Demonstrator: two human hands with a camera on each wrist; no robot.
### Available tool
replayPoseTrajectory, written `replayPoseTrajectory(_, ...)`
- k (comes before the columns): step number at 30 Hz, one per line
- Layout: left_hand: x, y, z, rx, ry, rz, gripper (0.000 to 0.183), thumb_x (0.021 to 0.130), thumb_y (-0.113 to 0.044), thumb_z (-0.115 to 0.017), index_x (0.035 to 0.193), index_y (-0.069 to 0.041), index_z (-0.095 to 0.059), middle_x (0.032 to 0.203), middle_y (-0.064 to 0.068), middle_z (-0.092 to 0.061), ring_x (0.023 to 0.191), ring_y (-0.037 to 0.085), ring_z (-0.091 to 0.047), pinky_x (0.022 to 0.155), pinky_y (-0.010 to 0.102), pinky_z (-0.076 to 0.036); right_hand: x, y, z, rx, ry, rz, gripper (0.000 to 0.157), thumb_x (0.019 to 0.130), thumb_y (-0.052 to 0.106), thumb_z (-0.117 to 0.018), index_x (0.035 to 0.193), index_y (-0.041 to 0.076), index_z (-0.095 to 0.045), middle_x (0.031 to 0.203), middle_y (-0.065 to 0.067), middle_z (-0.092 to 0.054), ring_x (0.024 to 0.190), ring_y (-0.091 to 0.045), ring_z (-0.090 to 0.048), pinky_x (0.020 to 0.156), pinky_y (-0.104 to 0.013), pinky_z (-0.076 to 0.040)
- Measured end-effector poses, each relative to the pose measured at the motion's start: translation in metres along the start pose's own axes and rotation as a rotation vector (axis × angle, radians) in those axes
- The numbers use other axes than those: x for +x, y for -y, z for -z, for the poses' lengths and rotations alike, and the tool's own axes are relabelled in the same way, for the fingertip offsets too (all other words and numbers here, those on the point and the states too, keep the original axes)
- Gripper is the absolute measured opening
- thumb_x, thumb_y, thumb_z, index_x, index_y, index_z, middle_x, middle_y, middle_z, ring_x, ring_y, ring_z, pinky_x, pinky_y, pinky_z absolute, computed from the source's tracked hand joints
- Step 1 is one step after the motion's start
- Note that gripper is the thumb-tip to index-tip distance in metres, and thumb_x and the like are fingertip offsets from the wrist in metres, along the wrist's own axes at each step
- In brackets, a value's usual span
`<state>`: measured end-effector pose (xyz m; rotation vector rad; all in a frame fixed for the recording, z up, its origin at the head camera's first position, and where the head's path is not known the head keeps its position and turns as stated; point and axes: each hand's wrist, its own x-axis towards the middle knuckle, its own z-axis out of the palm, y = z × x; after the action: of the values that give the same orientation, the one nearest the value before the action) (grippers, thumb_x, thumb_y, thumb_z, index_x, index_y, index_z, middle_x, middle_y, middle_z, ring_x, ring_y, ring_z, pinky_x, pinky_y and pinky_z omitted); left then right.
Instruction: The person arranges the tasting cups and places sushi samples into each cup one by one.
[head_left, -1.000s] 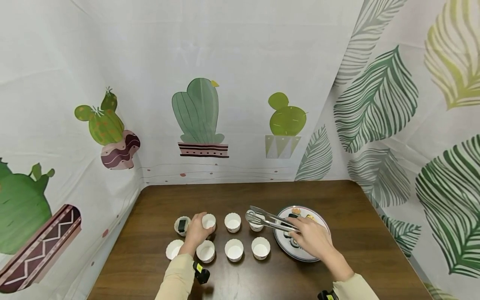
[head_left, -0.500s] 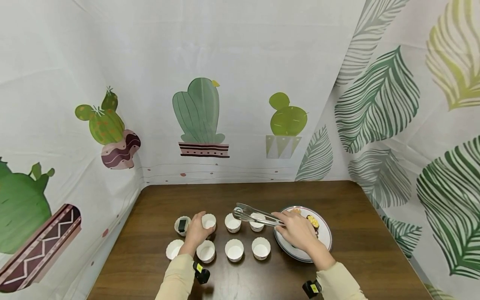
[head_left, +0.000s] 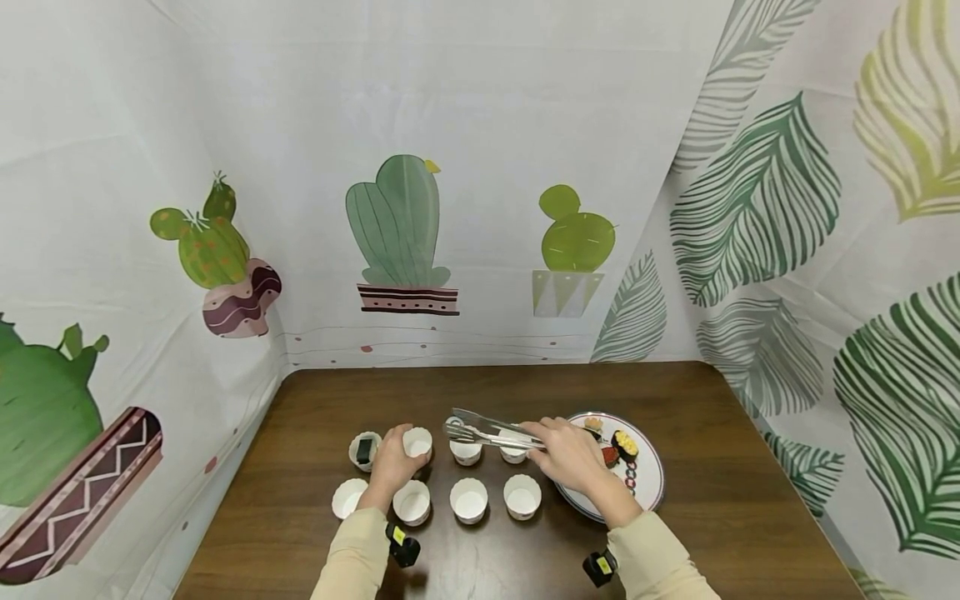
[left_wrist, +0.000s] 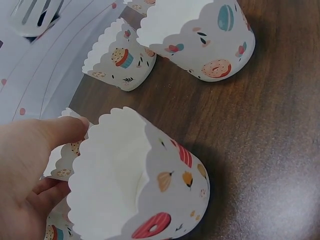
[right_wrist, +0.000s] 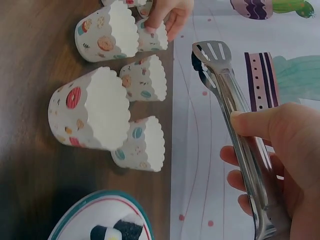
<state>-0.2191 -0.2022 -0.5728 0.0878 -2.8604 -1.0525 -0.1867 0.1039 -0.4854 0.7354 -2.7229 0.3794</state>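
My right hand grips metal tongs, thumb on one side and fingers curled round the other. Between their slotted tips sits a small dark piece, only partly visible. In the head view the tips are over the third white paper baking cup of the back row. My left hand holds the second cup of that row by its rim, thumb at the scalloped edge. A cup to its left contains a dark, seaweed-wrapped piece.
Several white cups stand in two rows on the brown table, including a front-row cup. At right, a rimmed plate bears several sushi pieces, among them a yellow-topped one. A patterned cloth hangs behind the table.
My right hand has moved left with the tongs, their tips passing from the fourth back-row cup to the third. More sushi on the plate shows now. The left hand stays in place.
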Motion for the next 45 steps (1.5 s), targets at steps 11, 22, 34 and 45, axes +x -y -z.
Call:
replayPoseTrajectory(11, 0.000, 0.000, 0.001, 0.000, -0.001, -0.001, 0.065, 0.069, -0.015, -0.078, 0.124, 0.005, -0.050, 0.121, 0.025, -0.054, 0.108, 0.040, -0.053, 0.088, 0.050, -0.043, 0.019, 0.017, -0.011, 0.029, 0.069, 0.020, 0.036, 0.079, 0.025, -0.065, 0.115, 0.020, -0.064, 0.097, 0.001, -0.066, 0.080, -0.018, -0.059, 0.054, -0.029, -0.043)
replayPoseTrajectory(22, 0.001, 0.001, 0.000, -0.007, -0.006, 0.000, 0.064, 0.068, -0.018, -0.079, 0.121, 0.004, -0.051, 0.117, 0.023, -0.056, 0.104, 0.037, -0.055, 0.086, 0.049, -0.044, 0.029, 0.024, -0.018, 0.022, 0.077, 0.036, 0.036, 0.078, 0.028, -0.066, 0.113, 0.020, -0.065, 0.094, 0.000, -0.065, 0.079, -0.018, -0.059, 0.052, -0.030, -0.043)
replayPoseTrajectory(34, 0.002, 0.003, -0.002, -0.001, -0.019, -0.007, 0.063, 0.067, -0.019, -0.079, 0.120, 0.004, -0.052, 0.115, 0.022, -0.057, 0.102, 0.036, -0.056, 0.084, 0.048, -0.045, 0.038, 0.032, -0.025, -0.004, 0.124, 0.043, 0.037, 0.080, 0.028, -0.063, 0.117, 0.022, -0.063, 0.100, 0.002, -0.065, 0.079, -0.016, -0.058, 0.048, -0.025, -0.039)
replayPoseTrajectory(45, 0.002, 0.004, -0.003, -0.003, -0.028, -0.012, 0.064, 0.066, -0.018, -0.080, 0.118, 0.006, -0.052, 0.114, 0.023, -0.057, 0.105, 0.038, -0.055, 0.088, 0.049, -0.043, 0.041, 0.039, -0.030, -0.012, 0.129, 0.047, 0.037, 0.080, 0.031, -0.063, 0.116, 0.023, -0.063, 0.102, 0.001, -0.066, 0.083, -0.018, -0.059, 0.052, -0.028, -0.044)
